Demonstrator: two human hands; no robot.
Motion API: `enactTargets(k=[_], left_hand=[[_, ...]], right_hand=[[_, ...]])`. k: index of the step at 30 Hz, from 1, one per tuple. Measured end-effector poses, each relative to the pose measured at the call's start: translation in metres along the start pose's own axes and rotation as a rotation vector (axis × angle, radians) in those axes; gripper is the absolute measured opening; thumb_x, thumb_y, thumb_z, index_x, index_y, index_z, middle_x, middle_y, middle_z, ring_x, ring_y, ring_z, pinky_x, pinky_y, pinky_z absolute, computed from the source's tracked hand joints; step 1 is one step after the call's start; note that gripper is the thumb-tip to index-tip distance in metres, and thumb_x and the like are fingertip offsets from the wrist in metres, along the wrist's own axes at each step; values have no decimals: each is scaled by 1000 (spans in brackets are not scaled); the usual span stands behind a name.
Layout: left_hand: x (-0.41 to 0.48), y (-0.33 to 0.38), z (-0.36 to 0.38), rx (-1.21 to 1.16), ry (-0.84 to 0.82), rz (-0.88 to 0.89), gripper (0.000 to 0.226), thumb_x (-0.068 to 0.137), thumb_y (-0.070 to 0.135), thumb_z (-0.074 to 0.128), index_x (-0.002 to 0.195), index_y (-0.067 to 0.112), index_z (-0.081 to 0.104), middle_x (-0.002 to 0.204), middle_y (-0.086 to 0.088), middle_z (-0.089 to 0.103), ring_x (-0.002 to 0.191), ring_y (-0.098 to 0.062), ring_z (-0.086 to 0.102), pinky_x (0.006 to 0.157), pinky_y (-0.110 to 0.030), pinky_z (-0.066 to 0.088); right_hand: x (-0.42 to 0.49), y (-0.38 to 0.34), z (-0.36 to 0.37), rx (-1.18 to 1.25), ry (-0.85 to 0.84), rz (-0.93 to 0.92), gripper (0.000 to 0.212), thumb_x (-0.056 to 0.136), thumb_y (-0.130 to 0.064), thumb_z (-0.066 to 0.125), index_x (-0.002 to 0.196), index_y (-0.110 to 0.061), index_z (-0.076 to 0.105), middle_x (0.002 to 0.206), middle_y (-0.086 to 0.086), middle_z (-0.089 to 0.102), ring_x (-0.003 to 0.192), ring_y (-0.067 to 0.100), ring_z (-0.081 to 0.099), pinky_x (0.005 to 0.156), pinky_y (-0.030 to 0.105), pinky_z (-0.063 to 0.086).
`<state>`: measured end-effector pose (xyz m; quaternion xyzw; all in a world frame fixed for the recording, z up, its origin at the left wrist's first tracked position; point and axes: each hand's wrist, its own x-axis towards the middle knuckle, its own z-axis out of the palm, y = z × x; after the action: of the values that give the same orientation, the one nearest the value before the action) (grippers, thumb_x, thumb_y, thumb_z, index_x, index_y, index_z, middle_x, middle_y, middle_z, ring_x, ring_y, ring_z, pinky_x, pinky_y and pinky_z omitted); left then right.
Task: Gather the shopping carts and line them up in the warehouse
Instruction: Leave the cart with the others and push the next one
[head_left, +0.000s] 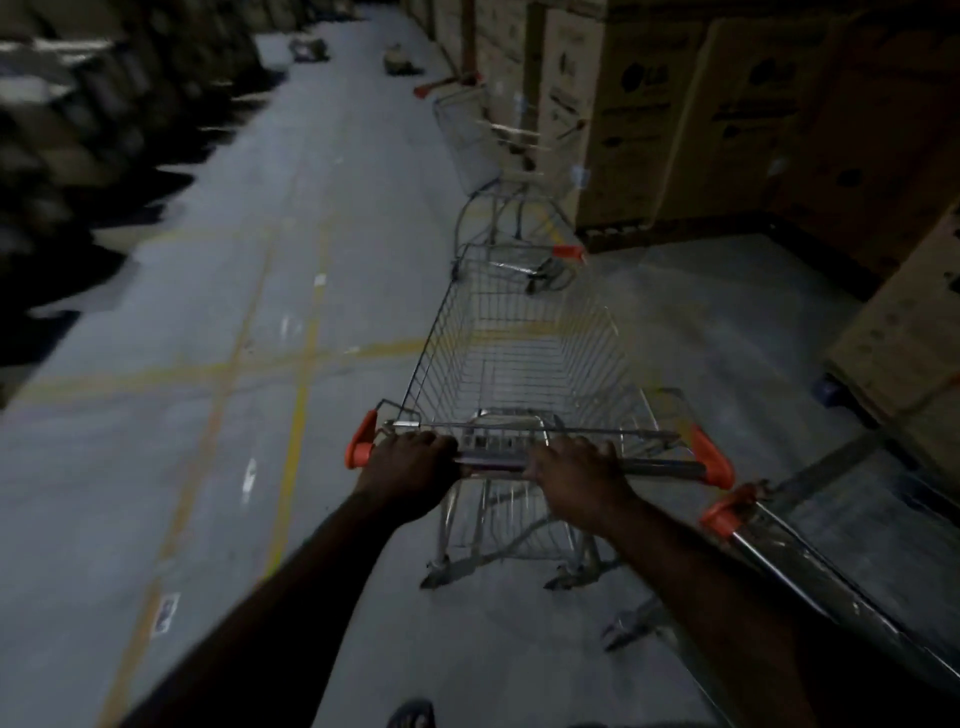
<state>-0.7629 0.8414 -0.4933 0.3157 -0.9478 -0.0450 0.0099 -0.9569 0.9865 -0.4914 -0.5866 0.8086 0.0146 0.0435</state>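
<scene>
A dim warehouse aisle. Tall stacks of printed cardboard boxes (649, 119) line the right side, standing on a bare concrete floor (208, 270) marked with yellow painted lines (300, 379). Dark, blurred stacks of goods (78, 130) run along the left. Wire shopping carts (464, 136) stand beside the boxes.

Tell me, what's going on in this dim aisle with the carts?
A person grips the handle of an empty shopping cart with the left hand and right hand, its nose pointed at more carts standing ahead beside stacked cardboard boxes. Another cart sits close on the right.
</scene>
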Motion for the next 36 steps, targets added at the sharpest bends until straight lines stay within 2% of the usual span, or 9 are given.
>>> enactTargets(k=[4,7,13,17,22,26,29,32,36], left_hand=[[-23,16,8,-5,-15,-119,43,93,61,42,110,26,61,107,-4,67,102,-32,62,89,-43,47],[-45,27,16,-1,50,-212,38,96,56,46,112,24,61,111,-5,65,106,-32,60,88,-40,45],[-82,30,23,40,140,-342,54,87,67,29,101,26,61,100,-4,67,96,-33,63,79,-41,47],[-109,21,27,24,253,-424,50,89,65,33,103,27,63,95,-1,67,90,-30,64,76,-38,46],[-145,4,41,143,271,-544,73,87,71,39,144,27,43,138,-5,52,123,-35,48,96,-50,37],[-170,-22,41,157,211,-656,82,86,75,40,153,28,30,156,-9,36,141,-38,32,107,-59,28],[-181,-42,38,161,254,-699,74,89,72,38,146,26,41,143,-5,49,129,-35,45,103,-58,33],[-182,-66,36,140,311,-791,62,93,70,31,135,29,50,123,1,58,111,-28,51,100,-52,35],[-175,-112,32,98,347,-894,59,95,68,25,134,30,51,118,3,59,108,-25,50,101,-49,32]], right_hand=[[1,8,4,40,-68,-117,44,95,-30,47,138,-34,42,136,2,50,128,28,44,102,48,28],[7,8,6,61,-46,-206,37,99,-36,45,135,-37,44,138,0,49,129,26,42,101,47,28],[17,-11,5,43,5,-340,36,101,-45,39,136,-36,45,143,2,44,131,29,35,110,53,18],[26,-35,9,57,15,-433,41,101,-47,38,140,-36,43,151,1,36,139,30,26,114,60,9],[42,-75,14,74,-13,-547,50,99,-56,33,145,-37,35,158,1,26,144,33,16,113,63,7],[59,-117,15,77,-23,-662,61,97,-62,33,151,-36,26,163,0,13,148,32,7,115,61,3],[78,-150,11,67,-4,-723,54,97,-60,35,146,-38,35,158,0,29,144,30,21,115,56,7],[100,-186,5,69,-22,-740,46,96,-58,37,135,-35,48,137,0,51,130,29,41,111,49,14],[146,-233,1,37,-14,-801,46,94,-59,37,131,-37,52,131,-2,55,125,27,46,109,46,19]])
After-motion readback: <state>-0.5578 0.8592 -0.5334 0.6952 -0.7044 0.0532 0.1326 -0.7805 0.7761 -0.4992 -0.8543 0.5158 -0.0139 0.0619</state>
